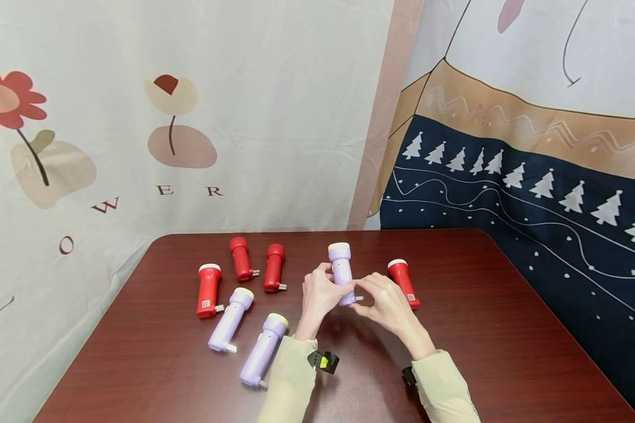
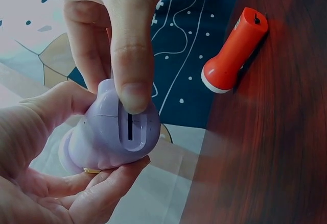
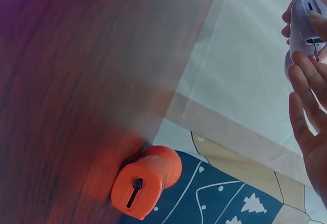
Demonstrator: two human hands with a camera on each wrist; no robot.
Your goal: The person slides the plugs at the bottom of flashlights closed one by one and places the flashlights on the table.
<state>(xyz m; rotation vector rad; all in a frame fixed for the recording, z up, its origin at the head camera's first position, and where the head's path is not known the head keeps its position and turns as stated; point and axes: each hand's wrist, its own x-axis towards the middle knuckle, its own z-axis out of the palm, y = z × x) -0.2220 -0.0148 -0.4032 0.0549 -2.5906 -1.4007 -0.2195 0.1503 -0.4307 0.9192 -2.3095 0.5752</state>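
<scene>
My left hand [image 1: 320,292] grips a lavender flashlight [image 1: 341,273] by its body, held upright with its wide head up. Thumb and fingers wrap the body from both sides in the left wrist view. At the flashlight's lower end is my right hand [image 1: 386,302]; its thumb [image 2: 134,91] presses on the end face, at the top of a dark slot, and its index finger is at the side. Metal plug prongs [image 1: 359,298] stick out sideways near the base, close to the right fingers. Whatever lies beneath the right thumb is hidden.
Right of my hands stands a red flashlight [image 1: 404,284] with a white rim. To the left are three more red flashlights, one [image 1: 209,291] white-rimmed, and two lavender ones [image 1: 231,320], most with prongs folded out. The brown table [image 1: 153,352] backs onto a printed curtain [image 1: 275,147].
</scene>
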